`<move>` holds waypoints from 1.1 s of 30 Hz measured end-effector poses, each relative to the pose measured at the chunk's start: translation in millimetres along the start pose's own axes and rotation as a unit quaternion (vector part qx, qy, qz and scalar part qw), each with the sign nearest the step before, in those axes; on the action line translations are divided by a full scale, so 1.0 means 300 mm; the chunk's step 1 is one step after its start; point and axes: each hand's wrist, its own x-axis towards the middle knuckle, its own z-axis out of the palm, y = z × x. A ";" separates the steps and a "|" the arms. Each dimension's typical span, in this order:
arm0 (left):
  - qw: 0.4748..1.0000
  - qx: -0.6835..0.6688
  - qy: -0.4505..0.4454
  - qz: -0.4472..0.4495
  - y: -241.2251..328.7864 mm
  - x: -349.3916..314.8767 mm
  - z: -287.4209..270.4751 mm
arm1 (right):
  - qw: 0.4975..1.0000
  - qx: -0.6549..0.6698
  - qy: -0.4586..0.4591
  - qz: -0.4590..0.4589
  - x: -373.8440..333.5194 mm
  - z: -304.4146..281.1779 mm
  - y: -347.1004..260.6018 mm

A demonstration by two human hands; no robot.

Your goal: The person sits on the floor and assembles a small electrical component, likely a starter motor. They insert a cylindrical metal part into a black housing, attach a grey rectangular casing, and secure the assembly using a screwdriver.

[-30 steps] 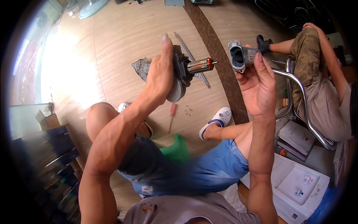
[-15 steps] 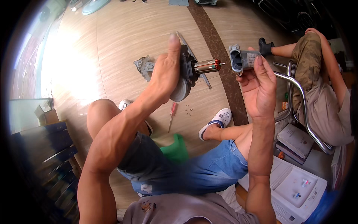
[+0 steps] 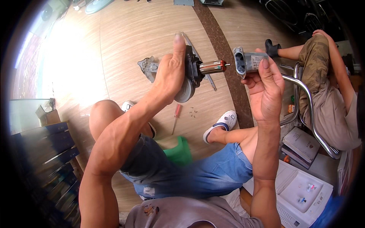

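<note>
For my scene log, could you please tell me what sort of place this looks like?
Probably an informal home or small repair space: the person sits over a wood-look floor with a screwdriver and loose screws lying on it, holding motor parts, with a white appliance close by.

Bare forearms, faded blue denim shorts [image 3: 197, 178], a stained grey shirt [image 3: 182, 214] and white slip-on shoes [image 3: 222, 123].

We count one rotor [image 3: 205, 70], one motor housing [image 3: 249, 61], one screwdriver [image 3: 175, 116], two white shoes [image 3: 222, 122], two hands [image 3: 171, 74] and a few loose screws [image 3: 193, 111]
</note>
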 end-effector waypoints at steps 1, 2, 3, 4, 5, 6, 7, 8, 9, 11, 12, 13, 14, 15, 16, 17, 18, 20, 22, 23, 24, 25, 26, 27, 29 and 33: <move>1.000 0.000 -0.002 -0.002 -0.001 0.000 0.001 | 1.000 0.000 0.001 0.000 -0.001 -0.002 0.001; 1.000 0.000 -0.003 -0.003 0.000 -0.001 0.002 | 1.000 -0.002 0.001 -0.003 -0.001 -0.003 0.001; 1.000 0.003 -0.003 -0.006 0.000 -0.002 0.004 | 1.000 -0.004 0.002 -0.007 -0.002 -0.005 0.002; 1.000 0.005 -0.003 -0.009 0.002 -0.002 0.005 | 1.000 -0.004 0.002 -0.007 -0.004 -0.004 0.001; 1.000 0.006 -0.003 -0.009 0.002 -0.002 0.005 | 1.000 -0.010 0.004 -0.015 -0.005 -0.001 0.000; 1.000 0.006 -0.002 -0.007 0.002 0.000 0.006 | 1.000 -0.016 0.006 -0.022 -0.007 0.001 -0.001; 1.000 0.007 -0.001 -0.004 0.002 0.000 0.006 | 1.000 -0.015 0.006 -0.022 -0.008 0.002 -0.002; 1.000 0.007 -0.001 -0.005 0.000 0.002 0.006 | 0.999 -0.022 0.008 -0.029 -0.010 0.002 -0.003; 1.000 0.013 0.004 -0.007 -0.004 0.004 0.004 | 0.999 -0.028 0.010 -0.036 -0.011 0.003 -0.004; 1.000 0.019 0.007 -0.009 -0.010 0.008 0.004 | 0.997 -0.052 0.020 -0.054 -0.015 0.010 -0.003; 1.000 0.018 0.007 -0.005 -0.013 0.010 0.004 | 0.994 -0.075 0.030 -0.072 -0.016 0.015 -0.001; 1.000 0.017 0.007 -0.001 -0.015 0.012 0.005 | 0.994 -0.075 0.031 -0.072 -0.019 0.020 -0.001; 1.000 0.017 0.007 -0.001 -0.015 0.013 0.005 | 0.988 -0.112 0.033 -0.097 -0.021 0.025 -0.001; 1.000 0.027 0.006 0.002 -0.015 0.014 0.006 | 0.981 -0.148 0.035 -0.123 -0.022 0.027 -0.001; 0.999 0.036 0.005 0.005 -0.016 0.015 0.005 | 0.981 -0.148 0.035 -0.122 -0.023 0.027 0.000; 0.999 0.037 0.004 0.005 -0.021 0.019 0.002 | 0.980 -0.149 0.038 -0.128 -0.023 0.028 0.000; 0.999 0.043 0.007 0.010 -0.032 0.026 -0.002 | 0.979 -0.150 0.040 -0.134 -0.023 0.028 0.000; 0.999 0.050 0.011 0.016 -0.044 0.037 -0.011 | 0.977 -0.159 0.036 -0.138 -0.024 0.030 -0.003; 0.997 0.070 0.015 0.026 -0.047 0.041 -0.014 | 0.975 -0.169 0.032 -0.142 -0.025 0.032 -0.005; 0.997 0.070 0.015 0.025 -0.045 0.039 -0.012 | 0.974 -0.172 0.030 -0.146 -0.026 0.033 -0.005; 0.997 0.074 0.016 0.024 -0.042 0.036 -0.008 | 0.973 -0.175 0.028 -0.150 -0.027 0.033 -0.005; 0.996 0.078 0.018 0.024 -0.038 0.033 -0.008 | 0.973 -0.174 0.027 -0.149 -0.028 0.034 -0.005; 0.996 0.079 0.019 0.024 -0.040 0.035 -0.010 | 0.973 -0.173 0.021 -0.151 -0.029 0.035 -0.004; 0.996 0.083 0.023 0.031 -0.043 0.038 -0.013 | 0.973 -0.172 0.014 -0.152 -0.030 0.036 -0.004; 0.995 0.088 0.027 0.039 -0.046 0.041 -0.016 | 0.973 -0.170 0.011 -0.154 -0.031 0.037 -0.003; 0.994 0.097 0.030 0.045 -0.038 0.036 -0.013 | 0.973 -0.169 0.005 -0.157 -0.032 0.034 -0.002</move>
